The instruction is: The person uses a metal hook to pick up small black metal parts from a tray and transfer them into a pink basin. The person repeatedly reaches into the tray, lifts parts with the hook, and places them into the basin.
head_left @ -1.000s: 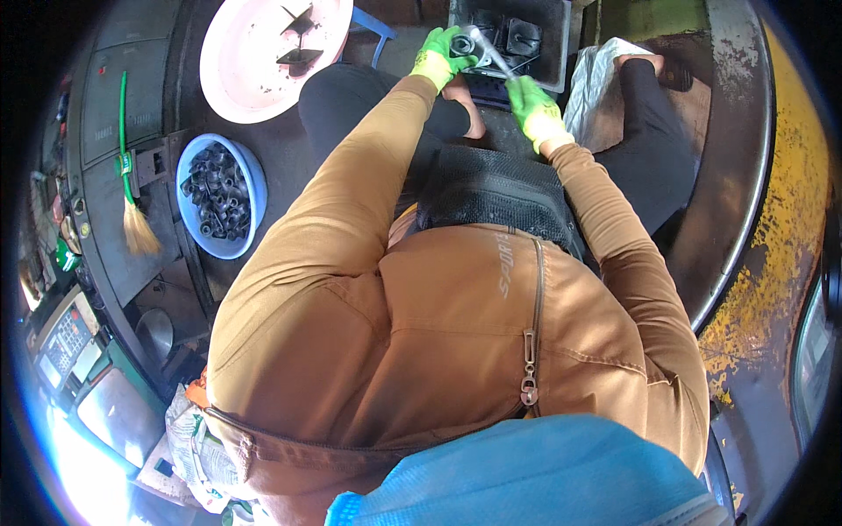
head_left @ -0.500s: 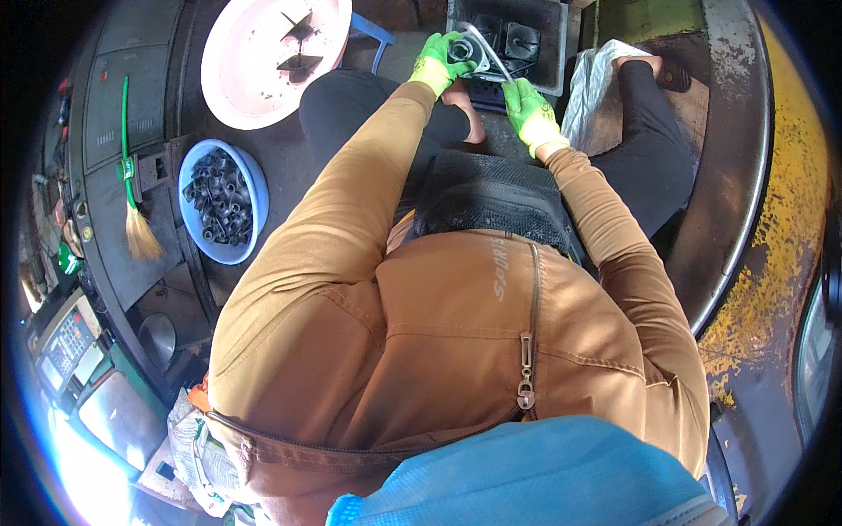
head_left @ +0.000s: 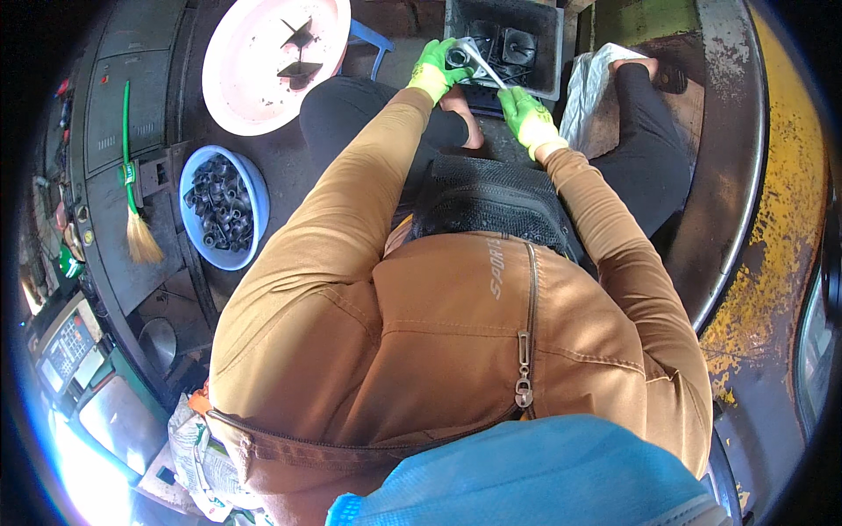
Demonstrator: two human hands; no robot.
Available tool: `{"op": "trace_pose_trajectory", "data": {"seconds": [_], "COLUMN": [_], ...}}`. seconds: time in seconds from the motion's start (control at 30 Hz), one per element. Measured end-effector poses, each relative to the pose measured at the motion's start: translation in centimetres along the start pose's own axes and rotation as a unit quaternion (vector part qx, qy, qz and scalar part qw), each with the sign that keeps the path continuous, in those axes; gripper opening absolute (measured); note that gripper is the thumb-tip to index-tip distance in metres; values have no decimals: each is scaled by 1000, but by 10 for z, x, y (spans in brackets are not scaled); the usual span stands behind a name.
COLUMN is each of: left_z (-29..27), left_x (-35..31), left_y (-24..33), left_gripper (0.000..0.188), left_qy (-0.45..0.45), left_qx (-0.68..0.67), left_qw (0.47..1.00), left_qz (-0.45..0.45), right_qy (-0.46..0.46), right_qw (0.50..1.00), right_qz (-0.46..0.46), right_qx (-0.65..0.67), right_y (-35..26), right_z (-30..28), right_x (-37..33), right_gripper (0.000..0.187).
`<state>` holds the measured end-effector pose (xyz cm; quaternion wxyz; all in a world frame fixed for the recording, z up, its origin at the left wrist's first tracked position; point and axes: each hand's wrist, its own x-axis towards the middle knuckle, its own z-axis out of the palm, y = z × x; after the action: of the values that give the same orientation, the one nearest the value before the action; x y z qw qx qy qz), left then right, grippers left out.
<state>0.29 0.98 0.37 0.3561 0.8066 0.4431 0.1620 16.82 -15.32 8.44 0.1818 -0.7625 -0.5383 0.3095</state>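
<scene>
The tool has shifted since half a second ago: its far end now lies lower, at the edge of the black part, and its shaft looks straight where it looked bowed and smeared. The right hand sits slightly lower in view, though the whole view has shifted a little too.

Nearest, the mask and jacket fill the lower view, hiding the seat. A black pouch lies across the lap between spread legs, which probably leaves both arms free to reach forward.

Beyond it, the left hand is curled round the left side of the part, round opening upward, seemingly to steady it against the tool. The right hand is closed about the tool's near end, which its fingers cover; whether the other end is a blade or a blunt head is hard to make out. The part is at the near left corner of the crate; whether it touches the rim, I cannot tell. More black pieces sit inside, probably kept there for easy reach.

The frame cuts off the crate and the pink basin. The blue basin holds a dark heap, too jumbled to count.
</scene>
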Motion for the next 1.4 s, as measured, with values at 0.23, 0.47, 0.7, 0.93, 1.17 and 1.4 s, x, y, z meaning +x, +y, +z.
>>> {"op": "trace_pose_trajectory", "data": {"seconds": [0.23,0.47,0.7,0.93,1.17,1.4], "left_z": [5,0,5,7,4,-30], "left_x": [3,-1,0,0,-1,9], "left_y": [-5,0,-3,-7,-1,35], "left_gripper": [73,79,78,74,73,69], "left_qy": [9,-9,25,17,41,42], "left_qx": [-1,-41,6,22,8,-317], "left_qw": [1000,999,1000,1000,999,938], "left_qz": [-3,-5,3,-8,-4,-131], "right_qy": [-30,-42,-14,-12,-52,71], "right_qw": [998,995,995,995,994,996], "right_qz": [31,21,25,-5,24,1], "right_qx": [-48,-84,-95,-99,-90,55], "right_y": [-5,5,13,11,5,-7], "right_z": [-14,-6,-2,-5,-9,-35], "right_x": [2,7,9,10,7,-2], "right_gripper": [42,42,30,32,41,42]}}
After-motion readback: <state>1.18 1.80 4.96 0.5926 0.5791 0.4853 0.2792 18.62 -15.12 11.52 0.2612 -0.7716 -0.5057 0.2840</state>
